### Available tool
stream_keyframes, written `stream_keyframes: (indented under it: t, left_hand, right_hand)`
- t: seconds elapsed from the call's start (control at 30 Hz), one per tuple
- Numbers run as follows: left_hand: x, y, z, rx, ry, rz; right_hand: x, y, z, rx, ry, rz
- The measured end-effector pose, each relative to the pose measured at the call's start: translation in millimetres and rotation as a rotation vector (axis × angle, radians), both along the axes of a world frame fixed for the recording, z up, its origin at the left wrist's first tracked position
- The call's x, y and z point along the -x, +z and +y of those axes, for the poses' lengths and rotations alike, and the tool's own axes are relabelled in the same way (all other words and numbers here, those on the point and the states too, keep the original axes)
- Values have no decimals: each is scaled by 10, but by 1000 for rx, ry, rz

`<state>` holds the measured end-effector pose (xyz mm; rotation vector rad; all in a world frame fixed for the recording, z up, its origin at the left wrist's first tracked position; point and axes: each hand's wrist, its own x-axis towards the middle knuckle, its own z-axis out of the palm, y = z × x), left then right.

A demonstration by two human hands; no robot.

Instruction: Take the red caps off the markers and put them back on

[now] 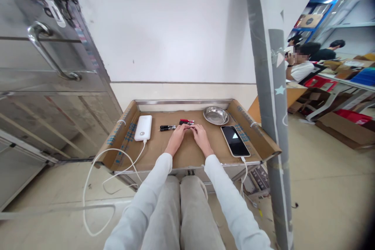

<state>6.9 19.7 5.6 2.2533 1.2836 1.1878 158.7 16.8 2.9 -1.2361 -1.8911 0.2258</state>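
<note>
My left hand [177,136] and my right hand [201,135] rest side by side on the cardboard-lined tray table [152,152], fingers curled and meeting around a small item between them that I cannot make out. Just beyond my fingertips lie several pens: black ones [168,127] to the left, and a red and black one [186,121] straight ahead. Both arms are in white sleeves.
A white power bank [143,127] lies at the left with a white cable trailing to the floor. A metal dish [216,115] sits at the back right, a phone [235,141] in front of it. A grey padded pillar [269,86] stands right; a steel cabinet [43,66] left. People sit far right.
</note>
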Motion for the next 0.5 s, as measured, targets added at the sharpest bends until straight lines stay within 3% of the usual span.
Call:
stream_keyframes:
  t: [0.17, 0.5]
  left_hand:
    - [-11, -35, 21, -10, 26, -14]
    - [-27, 54, -48, -75, 138, 413]
  right_hand:
    - [-1, 4, -37, -19, 19, -68]
    - [-47, 29, -87, -20, -334, -126]
